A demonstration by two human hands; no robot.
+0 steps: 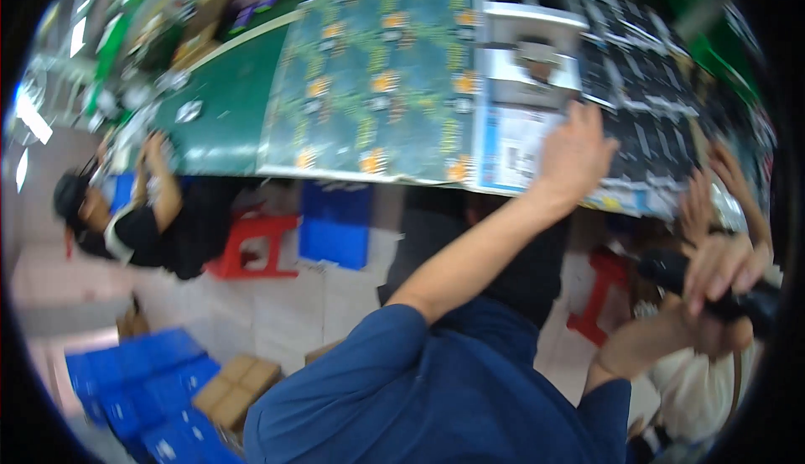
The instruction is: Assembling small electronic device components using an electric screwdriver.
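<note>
My left hand reaches over a white and blue printed sheet, fingers stretched toward a small white bench device. No held thing shows in it, though the fingers are slightly blurred. Off to the right, above the floor side, my right hand is wrapped round a thick black rod-shaped object; its exact kind is unclear. Just right of my left hand lie rows of flat black pieces with silvery strips. To the left of the device, a large green patterned sheet covers the table.
The green tabletop extends left, where another person works. A second person's hands are close by on the right. Red stools, a blue bin, blue crates and a cardboard box occupy the floor.
</note>
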